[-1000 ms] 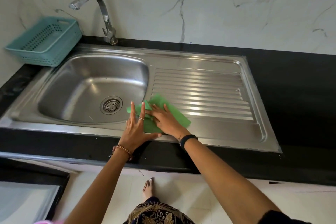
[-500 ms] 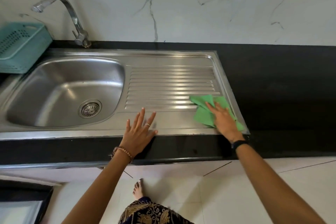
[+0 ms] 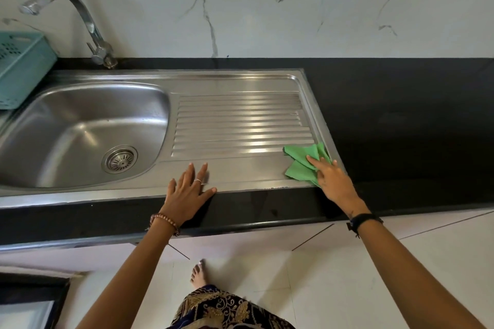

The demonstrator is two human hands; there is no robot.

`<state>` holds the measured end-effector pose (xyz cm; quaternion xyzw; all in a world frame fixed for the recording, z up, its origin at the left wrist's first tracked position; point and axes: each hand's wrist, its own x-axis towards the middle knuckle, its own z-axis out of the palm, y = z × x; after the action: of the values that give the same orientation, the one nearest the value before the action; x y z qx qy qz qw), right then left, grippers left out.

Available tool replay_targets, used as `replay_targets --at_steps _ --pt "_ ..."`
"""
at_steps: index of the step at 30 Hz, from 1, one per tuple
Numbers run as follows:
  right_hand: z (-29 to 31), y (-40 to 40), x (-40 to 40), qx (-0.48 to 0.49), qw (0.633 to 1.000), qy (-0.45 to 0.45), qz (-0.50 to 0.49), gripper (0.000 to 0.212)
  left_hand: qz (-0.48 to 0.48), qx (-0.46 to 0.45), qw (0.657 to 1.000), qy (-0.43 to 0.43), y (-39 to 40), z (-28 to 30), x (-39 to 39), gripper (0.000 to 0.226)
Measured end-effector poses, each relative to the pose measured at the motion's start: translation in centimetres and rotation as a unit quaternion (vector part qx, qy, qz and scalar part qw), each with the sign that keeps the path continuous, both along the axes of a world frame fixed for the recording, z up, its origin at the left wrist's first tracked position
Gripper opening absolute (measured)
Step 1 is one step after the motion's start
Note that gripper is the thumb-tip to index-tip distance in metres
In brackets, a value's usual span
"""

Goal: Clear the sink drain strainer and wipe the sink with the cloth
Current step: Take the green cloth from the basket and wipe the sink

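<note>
Right hand (image 3: 334,181) flat on green cloth (image 3: 302,165), drainboard (image 3: 240,115) corner.

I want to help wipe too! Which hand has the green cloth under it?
The right hand, the one with the black wristband, presses the green cloth at the drainboard's far corner. The left hand, with the beaded bracelet, rests flat on bare steel.

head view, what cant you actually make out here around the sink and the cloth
- Teal basket: cut off by the left edge; contents not visible.
- Drain strainer: too small to tell whether debris remains in its slots.
- Green cloth: its near right part is hidden under the right hand.
- Sink steel: glare hides whether it is wet or dry.
- Left hand: flat at the front rim; what is under the palm is hidden.
</note>
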<state>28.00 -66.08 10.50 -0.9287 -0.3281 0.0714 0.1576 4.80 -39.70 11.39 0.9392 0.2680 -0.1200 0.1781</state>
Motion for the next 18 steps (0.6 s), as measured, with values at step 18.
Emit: replay_targets --at_steps 18 --pt "0.3 8.8 -7.6 0.041 0.997 0.033 0.055 0.045 0.087 -0.012 0.995 -0.046 9.8 -0.8 -7.0 0.100"
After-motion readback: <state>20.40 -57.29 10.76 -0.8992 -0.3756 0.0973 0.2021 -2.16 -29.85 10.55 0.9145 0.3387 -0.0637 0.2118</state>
